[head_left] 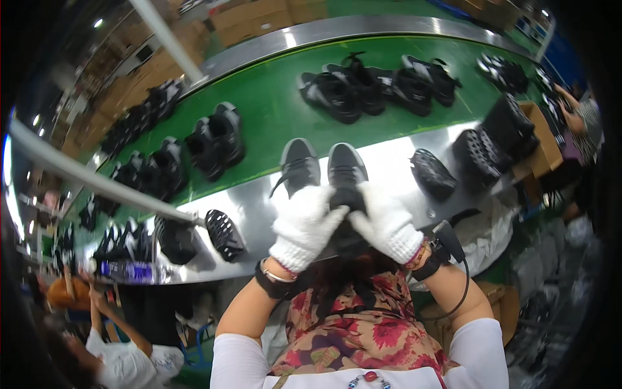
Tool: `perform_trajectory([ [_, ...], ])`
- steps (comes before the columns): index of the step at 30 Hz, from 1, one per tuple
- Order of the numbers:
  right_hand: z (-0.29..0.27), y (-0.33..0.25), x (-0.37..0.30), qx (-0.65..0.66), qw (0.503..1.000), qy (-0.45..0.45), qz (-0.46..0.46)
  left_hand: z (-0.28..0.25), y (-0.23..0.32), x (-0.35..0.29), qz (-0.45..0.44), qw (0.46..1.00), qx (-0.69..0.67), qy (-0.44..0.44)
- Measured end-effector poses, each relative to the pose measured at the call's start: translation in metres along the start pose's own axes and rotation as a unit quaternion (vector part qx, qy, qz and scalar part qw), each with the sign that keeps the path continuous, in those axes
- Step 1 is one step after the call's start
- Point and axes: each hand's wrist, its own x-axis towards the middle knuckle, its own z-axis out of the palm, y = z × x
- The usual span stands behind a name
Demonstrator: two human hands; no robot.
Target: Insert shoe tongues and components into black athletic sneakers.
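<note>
Two black lace-up shoes with grey toes lie side by side in front of me, toes pointing away: a left shoe [300,162] and a right shoe [346,167]. My left hand [304,223], in a white knit glove, covers the rear of the left shoe, its thumb reaching to the opening of the right one. From the other side, my gloved right hand [387,223] closes on the right shoe, thumb at its tongue. The fingertips of both hands are hidden along the shoe's sides. A black lace hangs off the left shoe.
A steel ledge [395,152] borders a green conveyor belt [265,84] carrying several black shoes. Black ridged shoe-shaped pieces [434,174] lie right, beside an open cardboard box [543,139]; another such piece [223,235] lies left. A grey pole [97,175] crosses the left. Co-workers sit either side.
</note>
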Motion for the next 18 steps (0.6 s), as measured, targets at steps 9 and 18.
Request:
perform_trajectory([
  [9,-0.036,0.018,0.049,-0.089,0.987,0.094,-0.092,-0.072,-0.059,-0.088,-0.063,0.942,0.193,0.269],
  [18,0.118,-0.174,0.045,0.122,0.962,-0.149,-0.194,-0.083,-0.161,-0.163,-0.375,0.886,0.047,0.268],
])
